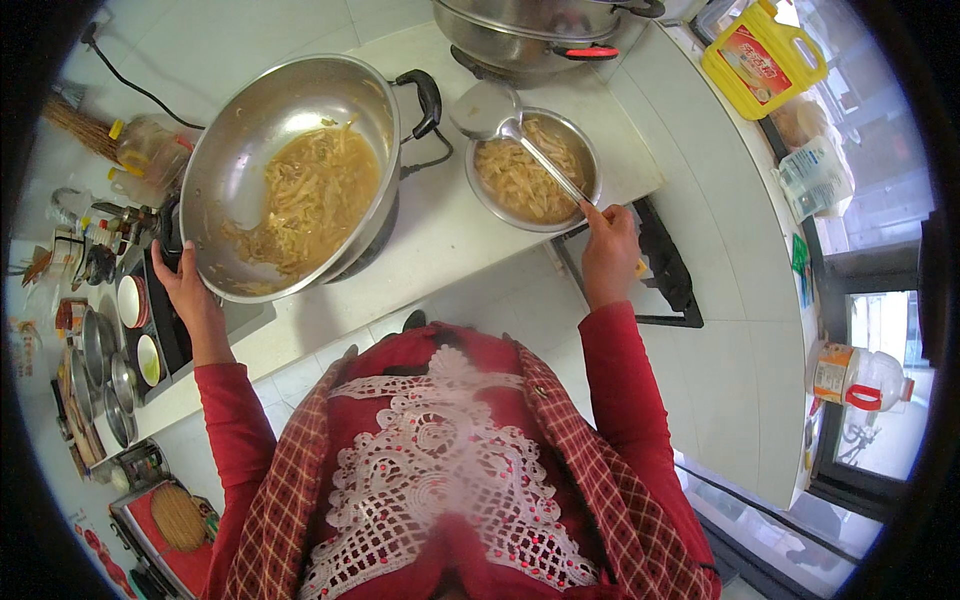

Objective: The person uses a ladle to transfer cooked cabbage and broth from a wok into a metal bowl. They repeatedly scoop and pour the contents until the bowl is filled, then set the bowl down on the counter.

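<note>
A large stainless steel wok (225, 142) is tilted over the counter, with shredded cooked vegetables (319, 195) and broth in its lower part. My left hand (191, 300) grips the wok at its black left handle (171, 225), partly hidden by the fingers and rim. Its other black handle (426, 103) is free, with a cord near it. My right hand (611, 251) holds the metal handle of a wok spatula (486, 111) across a stainless steel bowl (592, 150). The spatula's head is over the bowl's upper-left rim. More of the same shredded food (517, 176) fills much of the bowl.
A steel steamer pot (525, 37) stands behind the bowl on the white counter (450, 217). At left are a sink (251, 319), oil bottles (154, 154) and several steel basins (96, 345). A yellow oil jug (765, 64) rests on the right windowsill.
</note>
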A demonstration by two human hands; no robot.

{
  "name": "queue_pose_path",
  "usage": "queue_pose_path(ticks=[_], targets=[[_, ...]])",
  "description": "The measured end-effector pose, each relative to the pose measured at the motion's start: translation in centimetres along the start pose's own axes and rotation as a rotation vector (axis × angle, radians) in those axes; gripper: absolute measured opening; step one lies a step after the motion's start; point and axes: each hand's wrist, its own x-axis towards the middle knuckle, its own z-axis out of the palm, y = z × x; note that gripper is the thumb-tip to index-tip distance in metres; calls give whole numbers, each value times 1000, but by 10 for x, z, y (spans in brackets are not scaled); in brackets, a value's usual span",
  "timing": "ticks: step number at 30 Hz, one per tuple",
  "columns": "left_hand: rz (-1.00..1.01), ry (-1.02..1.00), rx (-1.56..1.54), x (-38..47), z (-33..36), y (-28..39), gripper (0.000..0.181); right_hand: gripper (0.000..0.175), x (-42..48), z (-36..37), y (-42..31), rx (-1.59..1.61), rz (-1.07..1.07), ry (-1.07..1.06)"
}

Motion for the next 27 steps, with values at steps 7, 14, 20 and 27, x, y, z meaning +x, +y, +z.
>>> queue_pose_path(ticks=[7, 14, 20, 27], targets=[[-64, 25, 11, -3, 0, 3, 73, 34, 6, 7, 7, -26, 49, -41], [-128, -58, -66, 3, -10, -7, 46, 39, 12, -5, 10, -40, -2, -116], [-303, -129, -173, 10, -16, -18, 50, 38, 19, -19, 5, -41, 14, -291], [-346, -172, -300, 7, -14, -21, 57, 38, 23, -23, 4, 60, 72, -278]])
